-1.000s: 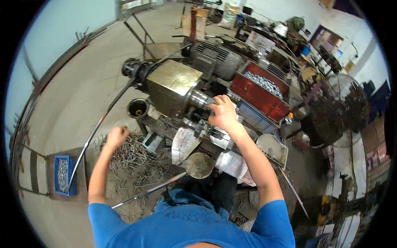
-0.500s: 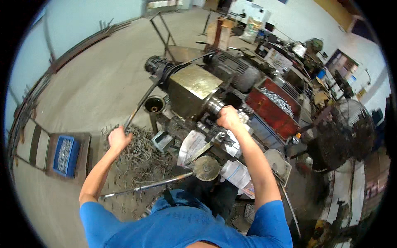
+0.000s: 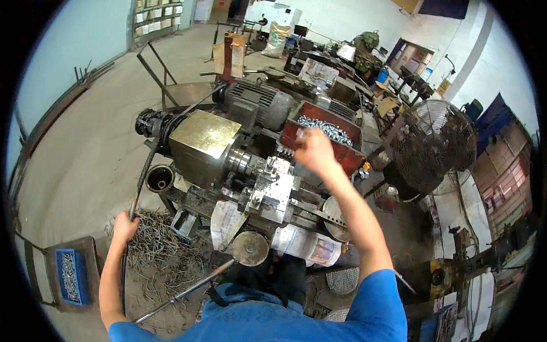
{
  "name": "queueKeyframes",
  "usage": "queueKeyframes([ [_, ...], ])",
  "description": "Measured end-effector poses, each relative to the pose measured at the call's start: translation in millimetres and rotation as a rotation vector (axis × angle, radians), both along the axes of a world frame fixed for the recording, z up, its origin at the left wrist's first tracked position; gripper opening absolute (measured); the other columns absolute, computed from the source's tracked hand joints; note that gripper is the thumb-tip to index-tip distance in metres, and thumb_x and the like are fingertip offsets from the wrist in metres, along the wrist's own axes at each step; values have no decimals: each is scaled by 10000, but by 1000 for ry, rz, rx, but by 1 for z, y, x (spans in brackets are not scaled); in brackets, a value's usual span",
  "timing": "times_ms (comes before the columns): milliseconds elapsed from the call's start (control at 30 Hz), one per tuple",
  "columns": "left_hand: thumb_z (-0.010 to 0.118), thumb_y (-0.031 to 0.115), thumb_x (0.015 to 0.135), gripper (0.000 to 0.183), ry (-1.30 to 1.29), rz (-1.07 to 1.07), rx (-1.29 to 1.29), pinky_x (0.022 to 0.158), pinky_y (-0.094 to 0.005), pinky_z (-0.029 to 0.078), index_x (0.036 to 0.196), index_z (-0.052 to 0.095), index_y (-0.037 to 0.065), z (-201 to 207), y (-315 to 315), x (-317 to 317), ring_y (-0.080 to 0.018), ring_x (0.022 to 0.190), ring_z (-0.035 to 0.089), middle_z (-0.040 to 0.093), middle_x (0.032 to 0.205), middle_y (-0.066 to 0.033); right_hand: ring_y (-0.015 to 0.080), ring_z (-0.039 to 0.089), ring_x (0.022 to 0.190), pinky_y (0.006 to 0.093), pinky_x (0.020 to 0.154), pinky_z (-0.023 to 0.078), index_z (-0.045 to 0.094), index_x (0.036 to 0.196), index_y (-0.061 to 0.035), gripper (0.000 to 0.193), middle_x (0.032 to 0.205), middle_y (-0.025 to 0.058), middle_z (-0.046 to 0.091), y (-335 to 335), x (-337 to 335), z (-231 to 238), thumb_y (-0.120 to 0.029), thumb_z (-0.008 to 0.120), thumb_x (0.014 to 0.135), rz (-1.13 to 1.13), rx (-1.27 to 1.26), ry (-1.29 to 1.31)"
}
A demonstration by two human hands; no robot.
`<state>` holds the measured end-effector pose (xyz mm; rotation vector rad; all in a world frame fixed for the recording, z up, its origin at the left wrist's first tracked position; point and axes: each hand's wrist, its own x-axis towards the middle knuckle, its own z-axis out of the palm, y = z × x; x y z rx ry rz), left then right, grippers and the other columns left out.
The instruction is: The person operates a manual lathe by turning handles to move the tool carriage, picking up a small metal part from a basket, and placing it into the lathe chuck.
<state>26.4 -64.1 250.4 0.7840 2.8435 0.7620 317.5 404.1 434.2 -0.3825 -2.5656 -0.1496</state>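
My left hand [image 3: 125, 227] is wrapped round a long dark lever [image 3: 146, 174] that runs up to the rear of the lathe-like machine. My right hand [image 3: 315, 151] hangs over the near edge of a red metal bin [image 3: 327, 149] with small shiny metal parts [image 3: 330, 130] in it. Its fingers are pinched; a pale spot shows at their tips, too small to name. Left of that hand are the machine's steel chuck [image 3: 241, 162] and, nearer me, a metal slide block [image 3: 272, 191]. Before my waist is a round plate [image 3: 250, 248] with a long handle bar [image 3: 188, 292].
Curly metal shavings [image 3: 154, 239] cover the floor at left, near a blue crate of small parts [image 3: 73, 276]. A big fan [image 3: 433, 148] stands at right. An electric motor [image 3: 259, 102] sits behind the machine. Newspaper sheets [image 3: 307, 245] lie beside the slide block.
My right hand has moved from the chuck to above the red bin. The lever has swung toward me with my left hand on it. The slide block now sits near the chuck; the view has turned right.
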Motion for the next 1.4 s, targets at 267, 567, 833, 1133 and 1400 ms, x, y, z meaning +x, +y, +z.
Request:
queueKeyframes([
  [267,644,153,740,224,-66,36,95,549,-411,475,790,563,-50,-33,-22,-19,-304,527,604,568,587,-181,345,514,1064,395,896,441,657,1014,-77,467,1230,194,513,-43,3,150,-235,634,575,135,268,465],
  [567,600,150,821,216,-383,-114,293,426,-309,473,794,547,-58,-11,-6,-14,-162,430,548,540,554,-57,316,479,1113,377,930,420,642,878,22,367,1241,107,527,-38,145,82,-101,583,538,-140,75,79],
  [833,622,175,849,280,-512,-42,203,572,-268,475,1035,562,-25,3,-13,-63,-130,618,550,560,715,-41,316,589,910,373,847,473,667,959,-20,425,905,140,658,-92,407,-95,-144,600,558,-976,-613,66],
  [1133,542,193,907,459,-266,-757,101,800,-301,426,1298,431,-21,151,117,86,-156,839,541,600,879,-74,311,624,835,389,774,506,699,830,-118,272,858,172,647,-292,547,-286,-222,625,590,-1467,-878,-178],
  [1400,590,201,873,467,-230,-859,-161,787,-282,421,1252,473,-45,125,146,137,-136,809,538,604,869,-63,269,558,1022,343,887,458,691,817,-81,288,989,131,635,-338,515,-329,-192,627,559,-1281,-958,-388],
])
